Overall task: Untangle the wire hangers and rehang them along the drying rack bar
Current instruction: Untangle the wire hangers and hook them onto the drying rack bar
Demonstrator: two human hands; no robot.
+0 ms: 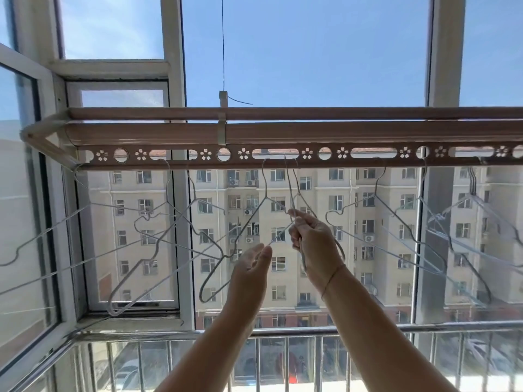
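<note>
Wire hangers (pixel 291 193) hung crossed from the drying rack bar (pixel 311 132), just above both hands. The right hand (pixel 314 241), the nearer one, gripped one hanger's neck, which ran steeply up to the bar. The left hand (pixel 250 268), fingers loosely spread, met a lower wire.

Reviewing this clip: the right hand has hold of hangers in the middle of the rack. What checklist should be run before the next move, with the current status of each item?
1. Right hand has a firm grip: ok, its fingers curl round the wires of the middle hangers.
2. Left hand is free to help: ok, its fingers are straight; whether it touches a wire, cannot tell.
3. Middle hooks are seated in the rack bar: ok, they hang from one long slot.
4. One hook per slot: not ok, several share it.
5. Held wires are separated: cannot tell, they overlap.
6. Left hangers are untangled: not ok, they cross.
</note>
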